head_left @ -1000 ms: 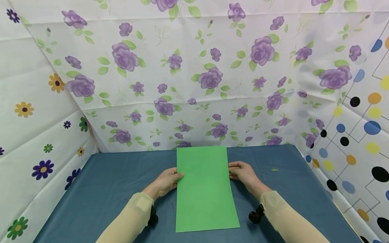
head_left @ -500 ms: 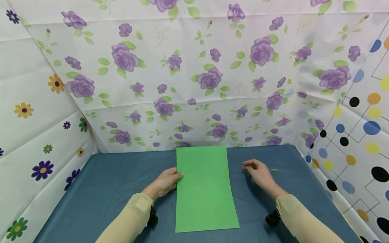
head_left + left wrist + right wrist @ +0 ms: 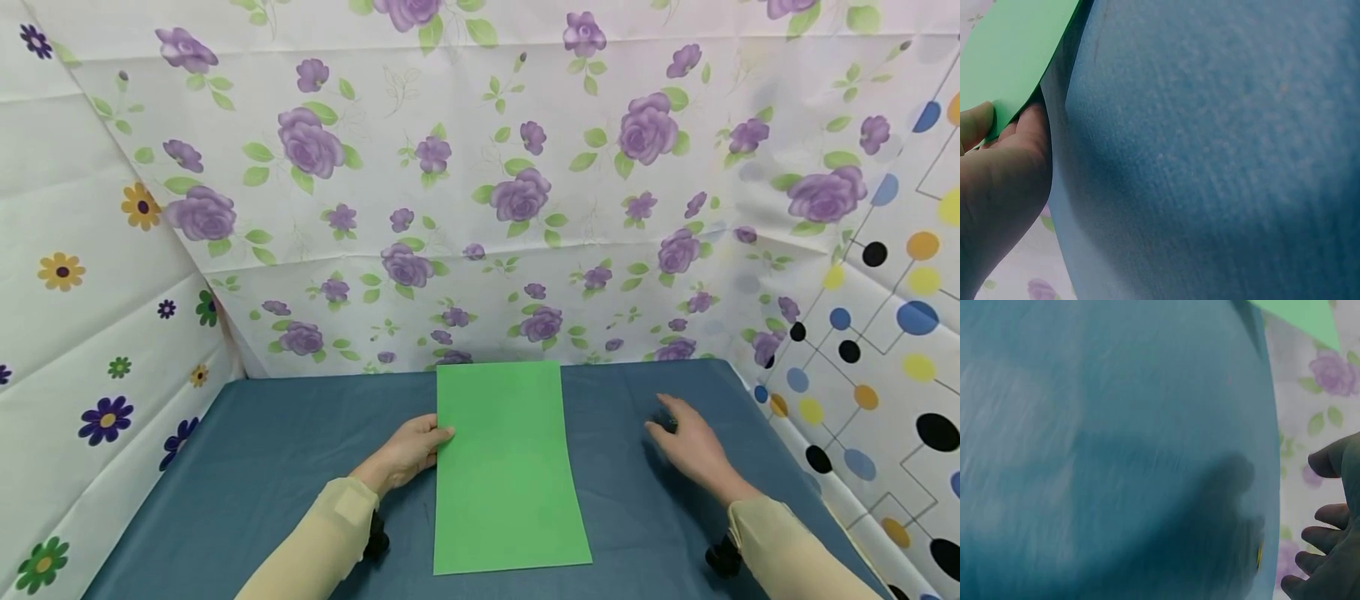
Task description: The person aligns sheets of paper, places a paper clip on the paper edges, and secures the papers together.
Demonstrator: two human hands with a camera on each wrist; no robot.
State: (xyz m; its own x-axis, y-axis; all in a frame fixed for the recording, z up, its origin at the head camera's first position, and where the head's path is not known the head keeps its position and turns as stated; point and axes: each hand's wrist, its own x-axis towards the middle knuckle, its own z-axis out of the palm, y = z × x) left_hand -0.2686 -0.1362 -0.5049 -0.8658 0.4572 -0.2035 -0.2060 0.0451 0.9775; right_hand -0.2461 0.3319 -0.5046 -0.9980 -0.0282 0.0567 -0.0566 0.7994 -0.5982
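A green sheet of paper [image 3: 506, 475] stretches lengthwise over the middle of the table. My left hand [image 3: 408, 448] pinches its left edge, thumb on top and fingers underneath; in the left wrist view the gripped edge of the paper [image 3: 1016, 56] is lifted off the cloth. My right hand [image 3: 697, 454] is away from the paper on the right, thumb and fingers spread apart, holding nothing. Close by its fingers lies a small yellow paper clip [image 3: 1259, 556], mostly hidden behind the hand in the head view.
A blue cloth [image 3: 300, 442] covers the table. Its far edge meets a white hanging with purple roses [image 3: 517, 196]. Other patterned hangings stand at the left and right sides. Black wrist cameras sit under both sleeves.
My right hand has let go of the paper's right edge and moved right to the paper clip, its fingers spreading. My left hand and the paper have stayed in place.
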